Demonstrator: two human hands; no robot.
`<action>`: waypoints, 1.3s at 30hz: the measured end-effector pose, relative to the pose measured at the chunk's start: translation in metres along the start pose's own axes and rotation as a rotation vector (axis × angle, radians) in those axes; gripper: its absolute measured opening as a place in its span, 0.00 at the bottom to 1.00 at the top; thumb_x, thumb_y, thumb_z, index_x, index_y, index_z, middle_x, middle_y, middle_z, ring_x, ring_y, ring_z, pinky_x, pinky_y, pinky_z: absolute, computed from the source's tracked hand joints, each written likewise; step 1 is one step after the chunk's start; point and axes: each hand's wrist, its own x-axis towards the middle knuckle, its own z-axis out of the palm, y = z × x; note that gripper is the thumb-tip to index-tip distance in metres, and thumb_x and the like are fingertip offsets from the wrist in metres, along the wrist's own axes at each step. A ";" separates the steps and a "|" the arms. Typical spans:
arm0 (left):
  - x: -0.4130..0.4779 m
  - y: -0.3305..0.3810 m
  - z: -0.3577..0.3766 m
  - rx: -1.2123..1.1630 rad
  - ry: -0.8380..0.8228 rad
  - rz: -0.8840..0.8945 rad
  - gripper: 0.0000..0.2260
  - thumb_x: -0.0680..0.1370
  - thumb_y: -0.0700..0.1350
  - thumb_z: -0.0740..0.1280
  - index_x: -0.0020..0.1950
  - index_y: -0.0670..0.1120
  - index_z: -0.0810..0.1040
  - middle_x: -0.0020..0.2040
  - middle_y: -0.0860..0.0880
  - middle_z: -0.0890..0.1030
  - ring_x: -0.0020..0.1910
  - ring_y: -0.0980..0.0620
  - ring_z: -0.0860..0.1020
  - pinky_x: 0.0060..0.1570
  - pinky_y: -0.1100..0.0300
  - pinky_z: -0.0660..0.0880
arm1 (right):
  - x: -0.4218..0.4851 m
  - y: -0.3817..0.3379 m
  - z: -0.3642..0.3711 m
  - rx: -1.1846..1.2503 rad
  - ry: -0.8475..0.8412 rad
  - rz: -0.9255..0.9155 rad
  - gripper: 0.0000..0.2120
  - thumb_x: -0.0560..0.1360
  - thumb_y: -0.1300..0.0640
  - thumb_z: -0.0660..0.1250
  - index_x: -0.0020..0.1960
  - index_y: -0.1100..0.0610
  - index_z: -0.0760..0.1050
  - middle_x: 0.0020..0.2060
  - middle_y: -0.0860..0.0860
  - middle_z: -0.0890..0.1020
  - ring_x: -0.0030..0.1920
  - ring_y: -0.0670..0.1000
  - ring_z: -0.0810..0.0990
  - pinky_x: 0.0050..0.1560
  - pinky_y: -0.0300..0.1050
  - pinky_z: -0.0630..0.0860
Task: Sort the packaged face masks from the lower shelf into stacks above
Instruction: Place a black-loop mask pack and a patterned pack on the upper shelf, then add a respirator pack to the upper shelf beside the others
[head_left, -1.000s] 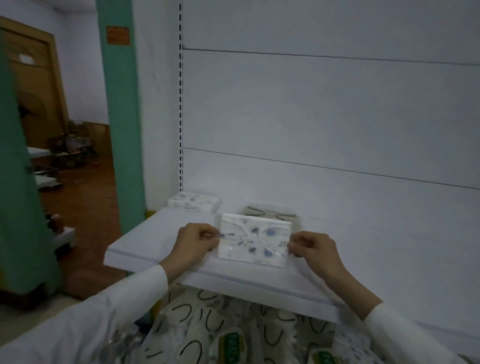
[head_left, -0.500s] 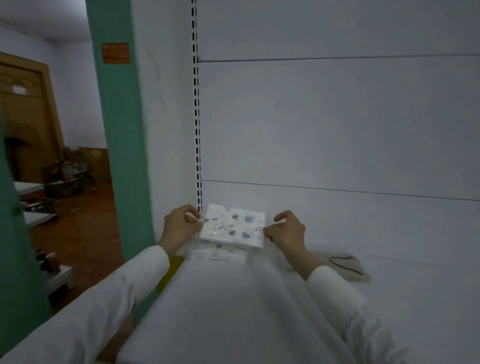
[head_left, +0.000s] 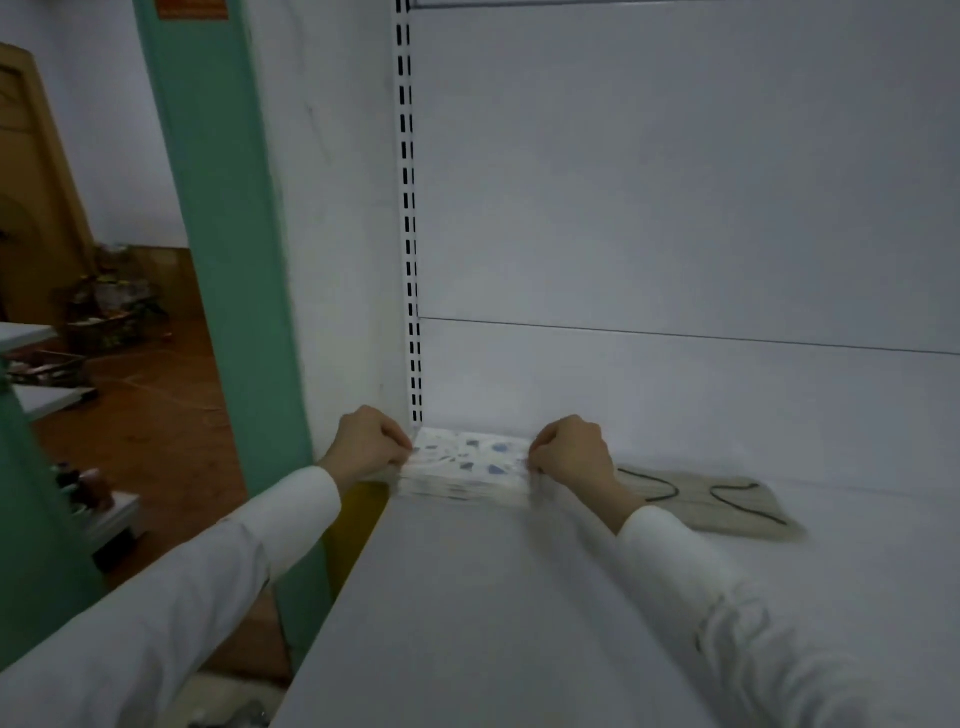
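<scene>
Speckled mask pack (head_left: 470, 458) between left hand (head_left: 370, 442) and right hand (head_left: 570, 450); each grip pinches one end.

The flat white mask packet (head_left: 470, 460) has blue spots. The flat beige mask packet (head_left: 711, 501) has black curvy lines.

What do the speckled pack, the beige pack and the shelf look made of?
Speckled pack: printed fabric, perhaps under clear film; blurred. Beige pack: matte, woven-looking cloth with dark cord loops. Shelf: smooth white surface, likely painted metal given the slotted upright.
</scene>
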 end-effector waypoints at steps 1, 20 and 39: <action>0.000 0.000 0.000 0.002 -0.003 0.005 0.06 0.70 0.34 0.72 0.46 0.39 0.84 0.44 0.41 0.83 0.38 0.52 0.77 0.46 0.63 0.75 | -0.001 0.000 0.000 -0.014 0.000 0.004 0.09 0.68 0.60 0.69 0.47 0.56 0.84 0.47 0.57 0.83 0.48 0.58 0.81 0.50 0.45 0.78; -0.157 0.074 0.016 0.174 0.176 0.292 0.11 0.74 0.40 0.68 0.56 0.42 0.76 0.51 0.43 0.79 0.45 0.48 0.76 0.46 0.62 0.69 | -0.134 0.062 -0.099 -0.141 0.011 -0.456 0.12 0.73 0.57 0.65 0.56 0.56 0.79 0.53 0.53 0.82 0.55 0.52 0.78 0.56 0.46 0.75; -0.400 0.084 0.117 0.156 -0.166 0.371 0.05 0.73 0.38 0.68 0.46 0.47 0.79 0.40 0.51 0.79 0.40 0.54 0.78 0.43 0.59 0.77 | -0.348 0.212 -0.146 -0.079 -0.062 -0.896 0.13 0.73 0.54 0.59 0.46 0.55 0.82 0.31 0.49 0.83 0.27 0.49 0.80 0.32 0.41 0.77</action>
